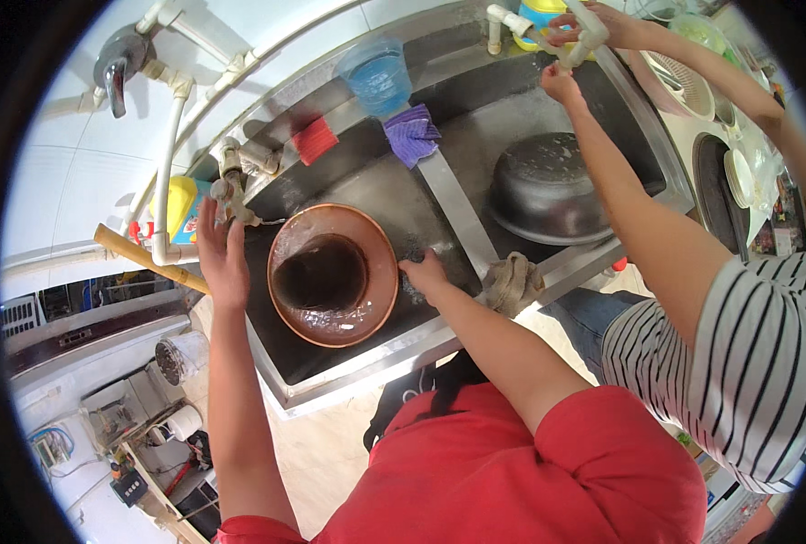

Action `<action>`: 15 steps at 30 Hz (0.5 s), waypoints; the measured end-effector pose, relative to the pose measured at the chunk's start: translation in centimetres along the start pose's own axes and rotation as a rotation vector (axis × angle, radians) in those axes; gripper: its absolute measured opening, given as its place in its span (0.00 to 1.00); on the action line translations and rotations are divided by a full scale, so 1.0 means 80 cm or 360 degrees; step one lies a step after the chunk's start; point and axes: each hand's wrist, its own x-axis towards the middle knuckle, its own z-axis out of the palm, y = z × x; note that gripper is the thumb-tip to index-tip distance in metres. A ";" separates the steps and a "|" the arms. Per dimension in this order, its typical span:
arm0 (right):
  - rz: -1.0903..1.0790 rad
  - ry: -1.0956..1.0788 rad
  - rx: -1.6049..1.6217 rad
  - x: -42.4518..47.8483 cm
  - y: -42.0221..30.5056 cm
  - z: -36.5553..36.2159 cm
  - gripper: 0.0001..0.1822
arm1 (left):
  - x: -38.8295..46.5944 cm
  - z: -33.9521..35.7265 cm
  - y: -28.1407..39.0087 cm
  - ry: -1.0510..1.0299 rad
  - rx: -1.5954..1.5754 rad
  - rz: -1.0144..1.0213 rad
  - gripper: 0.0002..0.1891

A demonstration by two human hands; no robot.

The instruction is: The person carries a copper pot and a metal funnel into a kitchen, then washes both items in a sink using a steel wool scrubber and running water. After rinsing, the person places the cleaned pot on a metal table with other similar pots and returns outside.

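My left hand is raised beside the tap at the left end of the sink, fingers apart and holding nothing. A thin stream of water runs from that tap to the rim of a brown round basin. Inside the wet basin is a dark, rounded form; whether it is a separate pot or part of the basin is unclear. My right hand is at the basin's right rim, its fingertips at the edge. Grey, mesh-like material shows under this hand, perhaps a scrubber or foam. Its grip is partly hidden.
A metal divider splits the sink; a purple cloth and a beige rag lie on it. A dark pot sits upside down in the right compartment. Behind stand a red sponge and blue tub. A co-worker's hands are at another tap.
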 end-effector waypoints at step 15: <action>-0.0143 0.0071 -0.1161 -0.028 -0.045 0.034 0.43 | -0.225 -0.030 -0.275 -0.0022 0.0863 -0.1246 0.27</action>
